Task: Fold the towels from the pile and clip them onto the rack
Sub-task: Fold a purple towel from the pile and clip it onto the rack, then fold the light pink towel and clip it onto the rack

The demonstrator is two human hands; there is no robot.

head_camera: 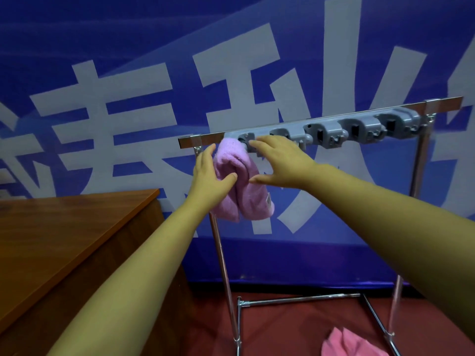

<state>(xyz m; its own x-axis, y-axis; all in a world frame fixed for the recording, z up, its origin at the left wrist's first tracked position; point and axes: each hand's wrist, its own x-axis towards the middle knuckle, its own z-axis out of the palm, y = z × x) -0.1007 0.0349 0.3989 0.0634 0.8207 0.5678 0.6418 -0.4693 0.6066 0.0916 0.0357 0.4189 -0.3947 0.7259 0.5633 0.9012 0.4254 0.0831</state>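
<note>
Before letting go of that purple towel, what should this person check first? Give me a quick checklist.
1. Purple towel top tucked into the leftmost clip: cannot tell, hidden.
2. Left hand supporting the towel: ok, gripping its side.
3. Right hand at the clip: ok, fingers on it.
4. Towel folded: ok, hangs bunched double.
5. Other clips free: ok.
6. Pink towel still on the floor: not ok, unclipped.

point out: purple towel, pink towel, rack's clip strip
purple towel (241,191): head view, on the hanging folded body.
pink towel (352,343): head view, on its middle, lying on the floor.
clip strip (326,131): head view, on the middle grey clip.
</note>
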